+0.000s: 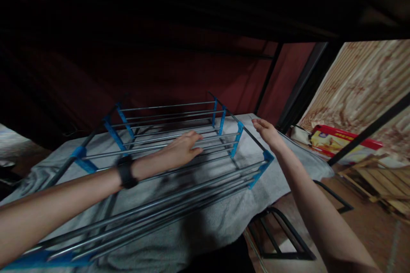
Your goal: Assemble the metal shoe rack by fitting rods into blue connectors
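Note:
A rack of grey metal tubes (153, 210) joined by blue plastic brackets (237, 140) lies on a grey blanket (205, 232). It looks like a shoe rack. My left hand (183, 149), with a black band (126, 172) on its wrist, hovers over the middle tubes, thumb and fingers apart and nothing in it. I cannot tell whether it touches a tube. Off the rack's right side is my right hand (265, 130), fingers stretched out and holding nothing. The rack's near-left corner runs to the bottom edge of the view.
A dark frame post (272, 79) rises at the back right, before a reddish wall (179, 72). Low on the right stand a black metal ladder-like frame (278, 234), a wooden slatted piece (384, 179) and a red and yellow box (339, 140). Dark structure hangs overhead.

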